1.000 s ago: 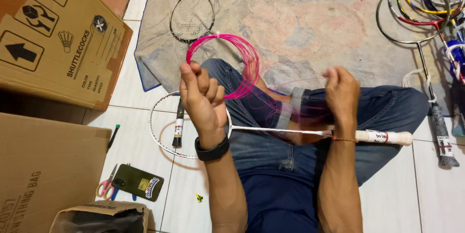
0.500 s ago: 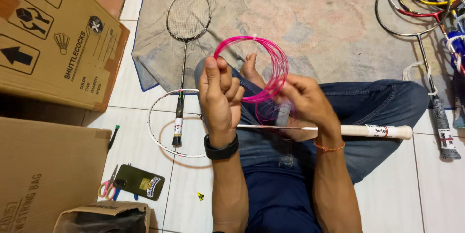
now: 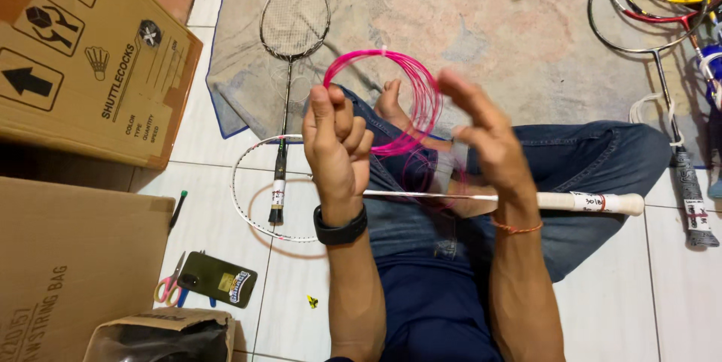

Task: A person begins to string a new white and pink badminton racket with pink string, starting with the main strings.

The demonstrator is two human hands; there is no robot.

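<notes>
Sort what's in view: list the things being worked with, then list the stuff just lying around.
In use:
left hand
right hand
pink string coil
white unstrung racket

Lying about:
strung racket
racket pile
cardboard boxes
phone
scissors

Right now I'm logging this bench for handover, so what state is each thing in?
Pink string coil: looped, held up between both hands.
Left hand: fingers curled shut on the string.
Right hand: fingers spread, touching the coil.
White racket: unstrung, lying across the lap.
Dark racket: strung, flat on the mat.
Scissors: closed, on the tiles.
Phone: face down.
</notes>
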